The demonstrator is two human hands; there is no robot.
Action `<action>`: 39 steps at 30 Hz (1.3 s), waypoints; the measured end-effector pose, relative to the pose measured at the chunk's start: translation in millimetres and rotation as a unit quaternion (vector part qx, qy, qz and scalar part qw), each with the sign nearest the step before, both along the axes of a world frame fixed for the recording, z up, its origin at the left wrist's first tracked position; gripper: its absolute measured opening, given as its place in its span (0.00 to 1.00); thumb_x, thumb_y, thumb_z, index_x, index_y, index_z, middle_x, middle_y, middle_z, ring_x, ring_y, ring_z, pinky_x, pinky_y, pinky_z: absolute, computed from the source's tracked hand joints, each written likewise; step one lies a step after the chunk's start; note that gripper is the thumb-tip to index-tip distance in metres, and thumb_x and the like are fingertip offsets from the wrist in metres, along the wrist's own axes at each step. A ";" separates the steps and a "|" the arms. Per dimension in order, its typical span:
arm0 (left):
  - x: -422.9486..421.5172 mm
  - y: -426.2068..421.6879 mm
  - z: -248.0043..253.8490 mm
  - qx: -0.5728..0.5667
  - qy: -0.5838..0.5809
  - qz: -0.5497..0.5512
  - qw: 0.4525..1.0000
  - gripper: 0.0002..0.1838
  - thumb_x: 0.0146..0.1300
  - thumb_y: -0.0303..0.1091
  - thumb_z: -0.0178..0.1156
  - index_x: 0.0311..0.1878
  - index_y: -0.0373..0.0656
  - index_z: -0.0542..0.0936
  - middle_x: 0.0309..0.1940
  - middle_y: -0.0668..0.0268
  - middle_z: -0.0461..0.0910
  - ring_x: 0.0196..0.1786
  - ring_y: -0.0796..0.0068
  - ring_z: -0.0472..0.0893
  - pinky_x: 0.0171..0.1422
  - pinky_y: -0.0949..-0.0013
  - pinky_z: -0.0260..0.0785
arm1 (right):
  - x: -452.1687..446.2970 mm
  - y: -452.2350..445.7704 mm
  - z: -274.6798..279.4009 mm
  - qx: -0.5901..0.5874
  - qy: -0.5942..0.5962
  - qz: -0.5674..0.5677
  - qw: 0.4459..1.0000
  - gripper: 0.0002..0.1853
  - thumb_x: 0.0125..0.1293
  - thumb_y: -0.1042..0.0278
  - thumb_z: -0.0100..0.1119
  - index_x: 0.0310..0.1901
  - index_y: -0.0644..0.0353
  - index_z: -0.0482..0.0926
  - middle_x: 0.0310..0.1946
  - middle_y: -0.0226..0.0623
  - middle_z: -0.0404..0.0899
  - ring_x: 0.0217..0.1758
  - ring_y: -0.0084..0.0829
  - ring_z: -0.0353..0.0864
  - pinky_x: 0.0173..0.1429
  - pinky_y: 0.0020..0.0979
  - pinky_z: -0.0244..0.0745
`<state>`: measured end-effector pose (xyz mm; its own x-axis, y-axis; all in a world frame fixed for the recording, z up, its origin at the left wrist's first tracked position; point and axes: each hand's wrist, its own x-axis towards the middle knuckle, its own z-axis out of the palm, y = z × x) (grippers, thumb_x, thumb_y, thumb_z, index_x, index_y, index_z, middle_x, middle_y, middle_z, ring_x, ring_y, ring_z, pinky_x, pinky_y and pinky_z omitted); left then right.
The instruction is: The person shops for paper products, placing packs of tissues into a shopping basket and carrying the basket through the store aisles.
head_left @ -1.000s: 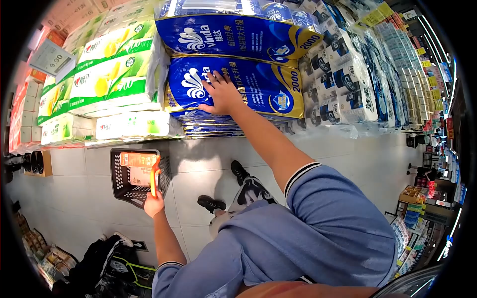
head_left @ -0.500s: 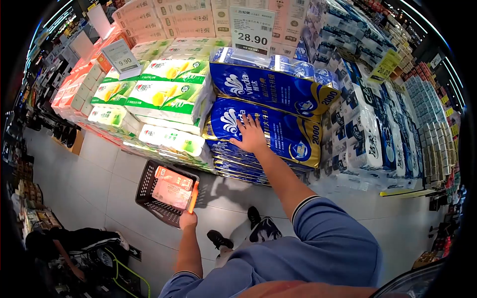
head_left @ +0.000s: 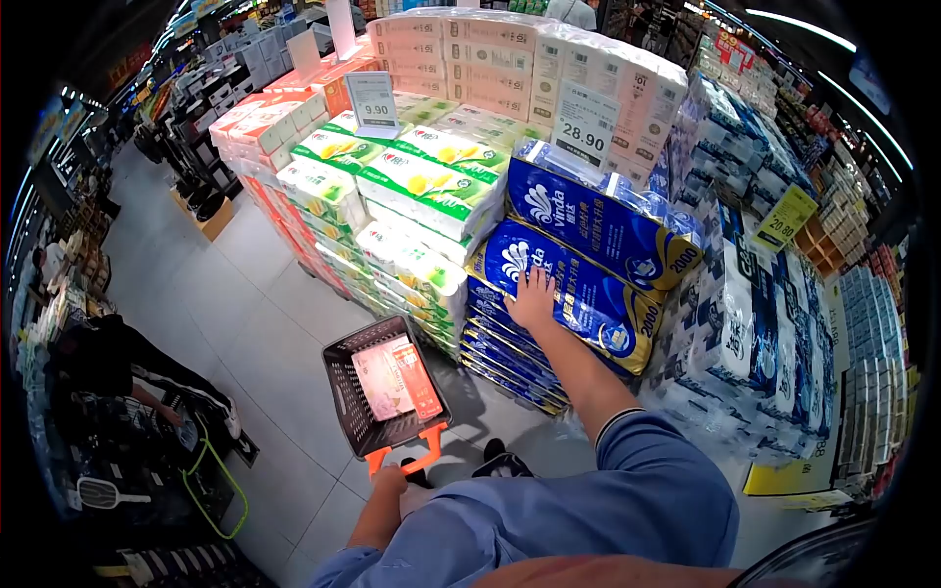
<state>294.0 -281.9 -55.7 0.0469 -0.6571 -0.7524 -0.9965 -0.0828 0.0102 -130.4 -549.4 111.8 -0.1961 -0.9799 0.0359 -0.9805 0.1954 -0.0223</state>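
Observation:
My right hand [head_left: 534, 297] lies with spread fingers on a blue and gold Vinda toilet paper pack [head_left: 578, 306], the top one of a stack. Another blue Vinda pack [head_left: 600, 218] stands just behind it. Closed around the orange handle [head_left: 428, 456], my left hand [head_left: 389, 481] holds a dark shopping basket [head_left: 343, 365] low at my left side. Inside the basket is a pink and orange tissue pack [head_left: 390, 376].
Green and white tissue packs [head_left: 431, 186] are stacked left of the blue ones. More toilet paper packs [head_left: 740, 323] stand on the right, near a yellow price sign [head_left: 784, 219]. A person [head_left: 137, 367] is at the lower left, by a green-rimmed item [head_left: 218, 488].
My view has turned, so the shelves sit lower and further right. The basket has swung round, its handle now toward me. My right hand stays on the same blue pack.

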 end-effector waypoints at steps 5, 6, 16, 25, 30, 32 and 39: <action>29.4 17.0 42.6 0.047 0.001 -0.084 0.995 0.22 0.62 0.47 0.57 0.53 0.42 0.79 0.52 0.57 0.83 0.60 0.57 0.80 0.61 0.54 0.71 | 75.1 105.5 -32.5 -0.145 -0.114 0.106 0.977 0.35 0.61 0.52 0.60 0.68 0.60 0.68 0.74 0.52 0.57 0.79 0.49 0.53 0.79 0.53 0.45; 35.3 15.7 51.7 0.067 0.013 -0.097 0.993 0.23 0.61 0.49 0.56 0.52 0.42 0.79 0.51 0.55 0.83 0.59 0.55 0.81 0.60 0.54 0.72 | 89.6 139.1 -44.9 -0.126 -0.136 0.087 0.979 0.34 0.61 0.53 0.60 0.67 0.60 0.69 0.74 0.53 0.58 0.78 0.48 0.54 0.79 0.53 0.46; 80.8 -36.1 37.7 -0.087 0.179 -0.255 0.946 0.28 0.55 0.56 0.65 0.41 0.35 0.82 0.39 0.45 0.84 0.45 0.47 0.84 0.51 0.51 0.75 | 186.5 497.8 -116.4 0.315 -0.304 -0.188 0.879 0.34 0.55 0.49 0.60 0.61 0.61 0.76 0.59 0.52 0.77 0.62 0.51 0.75 0.65 0.46 0.71; 45.0 -21.0 42.5 0.146 0.265 -0.185 0.935 0.20 0.56 0.44 0.70 0.26 0.35 0.78 0.14 0.63 0.74 0.13 0.71 0.72 0.18 0.65 0.63 | 241.6 619.2 -112.3 0.207 -0.392 -0.445 0.778 0.35 0.57 0.46 0.57 0.59 0.66 0.77 0.57 0.52 0.79 0.62 0.49 0.76 0.65 0.44 0.71; 36.1 49.7 5.3 0.139 0.347 -0.367 0.852 0.16 0.55 0.38 0.69 0.26 0.33 0.79 0.19 0.58 0.79 0.17 0.65 0.78 0.23 0.61 0.69 | 280.2 686.6 -141.1 0.192 -0.426 -0.427 0.774 0.33 0.60 0.44 0.56 0.59 0.63 0.78 0.59 0.51 0.78 0.63 0.49 0.75 0.66 0.43 0.70; 33.9 72.5 -5.9 0.144 0.369 -0.377 0.837 0.17 0.55 0.39 0.69 0.26 0.33 0.79 0.20 0.56 0.80 0.18 0.63 0.79 0.24 0.61 0.70 | 292.1 725.4 -147.8 0.195 -0.444 -0.431 0.761 0.33 0.60 0.44 0.56 0.58 0.63 0.78 0.59 0.51 0.77 0.64 0.49 0.75 0.66 0.42 0.70; 8.8 164.4 22.6 0.043 0.192 -0.591 0.782 0.25 0.57 0.51 0.57 0.43 0.37 0.83 0.38 0.42 0.83 0.46 0.41 0.82 0.50 0.47 0.73 | 348.1 925.9 -186.0 0.052 -0.427 -0.630 0.647 0.29 0.58 0.46 0.57 0.50 0.65 0.83 0.52 0.53 0.81 0.59 0.51 0.79 0.62 0.44 0.74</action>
